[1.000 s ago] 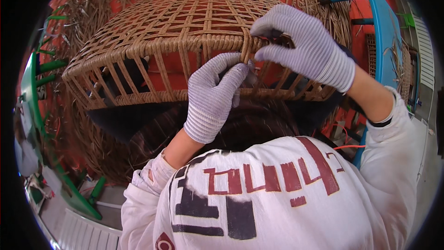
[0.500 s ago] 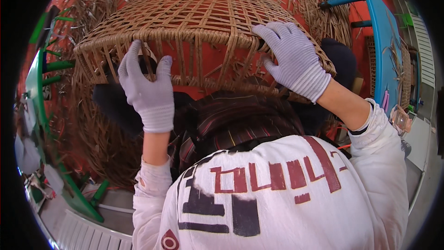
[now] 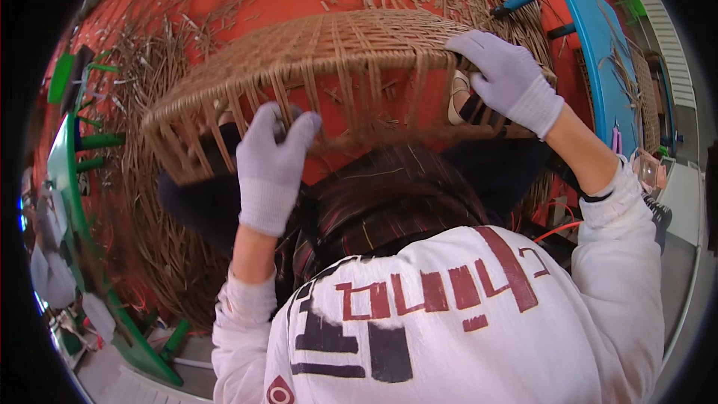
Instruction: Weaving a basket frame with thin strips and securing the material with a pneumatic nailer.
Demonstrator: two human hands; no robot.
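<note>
"One basket (image 3: 336, 36): which way does it lie?"

"Long axis left to right, just beyond the person's lap (image 3: 404, 187), its left end slanting nearer. The woven wall is on the far side of the rim (image 3: 336, 64), and the spaced struts (image 3: 346, 88) face the person."

"And the hands?"

"The right hand (image 3: 508, 78) is at the basket's right end, grasping the rim: fingers laid over the top, thumb below. How hard it squeezes, I can't tell. The left hand (image 3: 271, 161) is nearer the body, in front of the struts left of the middle, thumb and forefinger spread, clasping nothing that I can see. Its fingertips are blurred against the struts, so whether they touch I can't say."

"Which hand is the basket's closer neighbour, then?"

"The right, plainly on it. For the left, the rim lies farther off, beyond its fingertips."

"Any writing?"

"Big painted strokes in dark red and black across the white shirt (image 3: 479, 344), plus a small red emblem (image 3: 280, 390) low on the left. I make out no label on the basket, the gloves, the blue bench (image 3: 591, 49) at right or the green one at left."
</note>
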